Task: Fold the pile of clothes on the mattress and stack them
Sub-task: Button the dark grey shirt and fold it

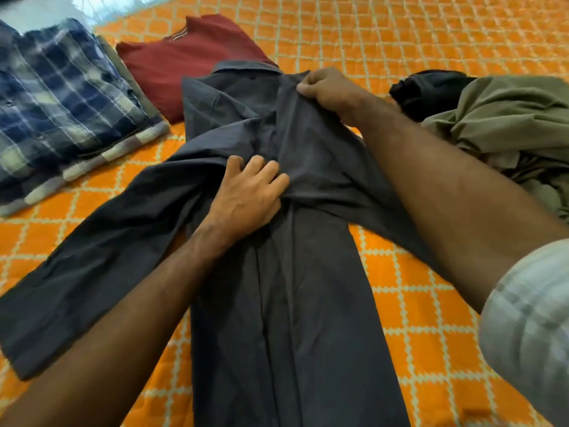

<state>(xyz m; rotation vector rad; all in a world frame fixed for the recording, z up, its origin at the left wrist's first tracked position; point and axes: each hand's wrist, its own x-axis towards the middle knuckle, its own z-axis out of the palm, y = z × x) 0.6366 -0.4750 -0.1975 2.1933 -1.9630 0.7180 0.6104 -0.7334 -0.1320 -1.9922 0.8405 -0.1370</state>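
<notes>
Orange quilted mattress cover with a cream diamond lattice, serving as your work surface. Item in hand: 1 dark grey long-sleeved cotton shirt, laid flat at centre, collar at the far end, hem toward you, long axis running straight away from you; 1 sleeve splays out to your left. Handling: light, limp, creases easily, will slide and bunch, so take it at seams, shoulders or collar. Your right hand pinches a fold of cloth near the collar; your left hand presses down mid-chest, fingers lightly curled into the fabric. Also present: folded blue plaid shirt, folded maroon top, unfolded olive garment heap.
</notes>
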